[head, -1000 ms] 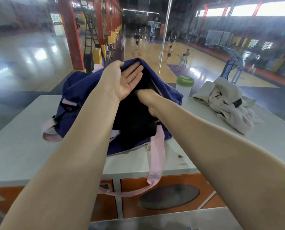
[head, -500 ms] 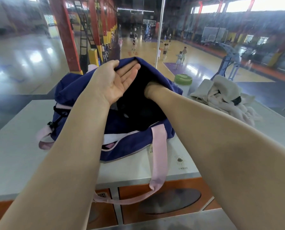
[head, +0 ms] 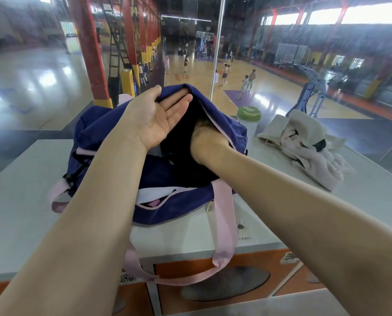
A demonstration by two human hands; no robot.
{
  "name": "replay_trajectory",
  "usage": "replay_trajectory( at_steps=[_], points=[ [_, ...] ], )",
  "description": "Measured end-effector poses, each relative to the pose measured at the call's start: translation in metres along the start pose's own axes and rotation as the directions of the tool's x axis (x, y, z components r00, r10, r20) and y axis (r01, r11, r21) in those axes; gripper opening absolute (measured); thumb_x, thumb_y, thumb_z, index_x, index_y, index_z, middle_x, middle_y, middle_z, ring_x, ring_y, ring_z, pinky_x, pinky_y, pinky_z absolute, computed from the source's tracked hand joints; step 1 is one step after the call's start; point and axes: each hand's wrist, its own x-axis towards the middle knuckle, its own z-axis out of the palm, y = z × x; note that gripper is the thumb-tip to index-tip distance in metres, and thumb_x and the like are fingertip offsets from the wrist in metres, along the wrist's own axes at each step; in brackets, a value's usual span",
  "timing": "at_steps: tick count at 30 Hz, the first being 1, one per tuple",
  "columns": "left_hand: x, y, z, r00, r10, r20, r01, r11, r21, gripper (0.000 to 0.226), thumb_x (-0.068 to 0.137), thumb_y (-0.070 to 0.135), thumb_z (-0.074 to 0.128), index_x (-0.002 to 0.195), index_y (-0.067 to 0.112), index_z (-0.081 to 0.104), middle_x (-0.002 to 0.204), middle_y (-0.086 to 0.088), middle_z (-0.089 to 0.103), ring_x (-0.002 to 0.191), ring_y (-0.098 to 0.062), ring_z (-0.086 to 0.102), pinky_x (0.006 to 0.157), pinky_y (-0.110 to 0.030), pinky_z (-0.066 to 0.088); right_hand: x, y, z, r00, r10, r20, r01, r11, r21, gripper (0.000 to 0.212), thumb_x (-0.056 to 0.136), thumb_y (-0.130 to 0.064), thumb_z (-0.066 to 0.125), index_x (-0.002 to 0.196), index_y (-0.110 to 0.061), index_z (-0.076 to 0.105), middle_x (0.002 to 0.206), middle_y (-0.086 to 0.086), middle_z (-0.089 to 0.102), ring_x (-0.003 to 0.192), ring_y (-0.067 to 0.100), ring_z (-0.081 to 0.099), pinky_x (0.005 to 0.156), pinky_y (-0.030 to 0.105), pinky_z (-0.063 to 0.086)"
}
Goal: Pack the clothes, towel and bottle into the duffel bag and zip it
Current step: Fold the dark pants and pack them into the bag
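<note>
Navy duffel bag [head: 174, 176] on white locker top [head: 19, 201]: left hand [head: 158, 115] is pinching its upper flap, thumb outside, straight fingers inside; right hand [head: 204, 137] is reaching inside, fingers hidden; best keeping the mouth wide.

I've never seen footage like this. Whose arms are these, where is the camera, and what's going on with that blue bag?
There is no machine here: a person wears a wide-angle camera on the head, so you look down along their own two arms. The single picture comes from that head camera.

The left hand holds up the far edge of a blue duffel bag, thumb over the fabric, keeping the mouth open. The right hand reaches into the dark inside; its fingers are hidden, so what it holds cannot be told.

The bag stands on a pale counter, its pink strap hanging over the front edge. To its right wait a bottle with a green lid and a crumpled pile of light cloth, not yet packed.
</note>
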Motion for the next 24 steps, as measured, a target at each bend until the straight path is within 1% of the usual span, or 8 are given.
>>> replay_trajectory(
  at_steps=[2,4,6,9,12,17,21,24],
  points=[
    [0.001,-0.002,0.001,1.000,-0.006,0.007,0.006,1.000,-0.014,0.036,0.107,0.025,0.030,0.121,0.001,0.053,0.110,-0.015,0.072,0.097,-0.023,0.072,0.079,-0.028,0.060,-0.012,-0.012,0.009,0.984,-0.114,-0.135,0.082,0.972,-0.220,0.054,0.099,-0.025,0.033,0.147,-0.003,0.026,0.150,0.023,0.030,0.137,0.037,0.032,0.112,0.045,0.028],
    [0.002,-0.005,0.003,1.000,-0.019,0.025,0.020,0.999,-0.041,0.039,0.107,0.025,0.030,0.128,-0.001,0.051,0.112,-0.015,0.071,0.095,-0.025,0.072,0.074,-0.028,0.060,-0.018,-0.019,0.016,0.937,-0.316,-0.148,0.226,0.873,-0.433,0.059,0.100,-0.029,0.027,0.152,-0.006,0.012,0.158,0.020,0.012,0.146,0.034,0.012,0.120,0.045,0.008],
    [0.004,-0.008,0.004,0.999,-0.027,0.035,0.029,0.998,-0.064,0.042,0.106,0.025,0.031,0.133,-0.002,0.048,0.114,-0.016,0.070,0.093,-0.026,0.072,0.071,-0.028,0.060,-0.016,-0.018,0.018,0.892,-0.425,-0.154,0.303,0.815,-0.494,0.057,0.100,-0.030,0.024,0.152,-0.008,0.014,0.159,0.016,0.013,0.147,0.031,0.008,0.120,0.043,0.001],
    [0.006,-0.010,0.005,0.999,-0.022,0.035,0.025,0.997,-0.075,0.042,0.106,0.024,0.031,0.134,-0.002,0.047,0.113,-0.016,0.070,0.090,-0.027,0.073,0.068,-0.029,0.060,-0.002,-0.010,0.021,0.899,-0.426,-0.101,0.314,0.788,-0.529,0.057,0.100,-0.032,0.025,0.152,-0.009,0.017,0.159,0.013,0.014,0.148,0.028,0.008,0.121,0.042,-0.001],
    [0.008,-0.010,0.006,0.999,-0.016,0.042,0.019,0.997,-0.075,0.041,0.106,0.024,0.031,0.134,-0.002,0.047,0.111,-0.016,0.071,0.089,-0.026,0.073,0.067,-0.028,0.060,0.012,-0.004,0.026,0.950,-0.305,-0.058,0.248,0.858,-0.450,0.061,0.099,-0.037,0.027,0.153,-0.011,0.015,0.160,0.014,0.009,0.148,0.031,0.005,0.120,0.044,0.000],
    [0.010,-0.009,0.006,0.999,-0.012,0.034,0.014,0.999,-0.041,0.036,0.106,0.020,0.031,0.124,-0.002,0.054,0.104,-0.013,0.073,0.085,-0.021,0.074,0.068,-0.026,0.060,0.036,0.009,0.030,0.989,-0.097,0.114,0.107,0.991,-0.077,0.074,0.094,-0.052,0.033,0.154,-0.017,0.006,0.158,0.017,0.010,0.144,0.036,0.015,0.116,0.043,0.015],
    [0.010,-0.007,0.005,1.000,-0.008,0.026,0.009,1.000,-0.026,0.035,0.106,0.019,0.031,0.113,-0.002,0.057,0.098,-0.012,0.075,0.083,-0.020,0.074,0.071,-0.025,0.060,0.038,0.020,0.036,0.975,-0.078,0.207,0.062,0.995,0.083,0.079,0.092,-0.060,0.033,0.154,-0.023,0.000,0.160,0.010,0.009,0.145,0.031,0.013,0.117,0.040,0.014],
    [0.009,-0.009,0.006,0.999,-0.014,0.034,0.015,0.999,-0.038,0.035,0.106,0.020,0.032,0.121,-0.002,0.055,0.101,-0.013,0.074,0.084,-0.020,0.074,0.069,-0.026,0.060,0.035,0.020,0.039,0.980,-0.084,0.181,0.070,0.994,0.084,0.078,0.093,-0.060,0.032,0.154,-0.022,0.001,0.160,0.011,0.009,0.145,0.032,0.012,0.118,0.040,0.012]
  ],
)
